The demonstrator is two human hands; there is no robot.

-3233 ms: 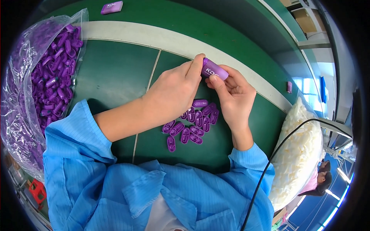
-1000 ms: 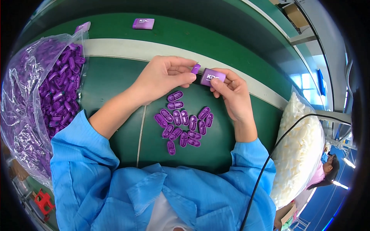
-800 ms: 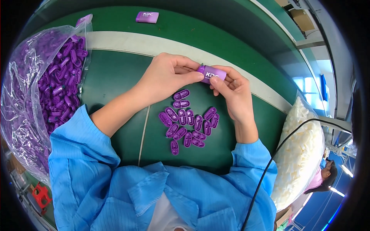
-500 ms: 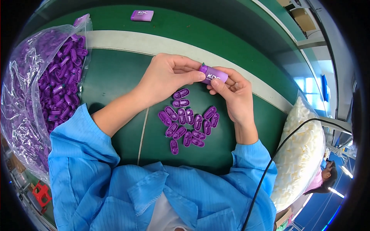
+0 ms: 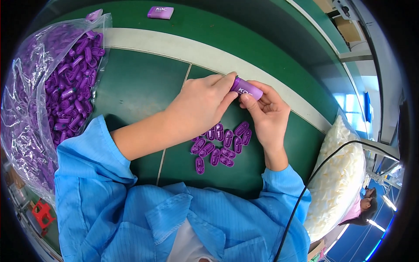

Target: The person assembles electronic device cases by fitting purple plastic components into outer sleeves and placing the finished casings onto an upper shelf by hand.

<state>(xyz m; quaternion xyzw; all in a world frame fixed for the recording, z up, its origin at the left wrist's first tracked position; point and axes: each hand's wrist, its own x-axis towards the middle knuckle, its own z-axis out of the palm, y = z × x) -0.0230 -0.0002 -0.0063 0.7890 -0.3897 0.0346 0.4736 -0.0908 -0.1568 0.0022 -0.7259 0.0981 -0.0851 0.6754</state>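
A purple flattened tube with pale lettering and a darker end is held in front of me, over the table's far edge. My right hand is closed round its body, thumb on the near face. At the tube's left end, my left hand is closed, thumb and fingertips pinching the darker end; the fingers partly cover it. Below the hands, several small purple oval caps lie hollow side up on the green table. My left hand and wrist hide some of them.
At left, a clear plastic bag bulges with similar purple caps. A bag of cream-coloured parts leans at right, a black cable crossing before it. Another tube lies on the green strip beyond the pale rail.
My left hand has moved right and turned over the tube's end, now covering some caps that were visible. The tube and right hand have shifted slightly right.
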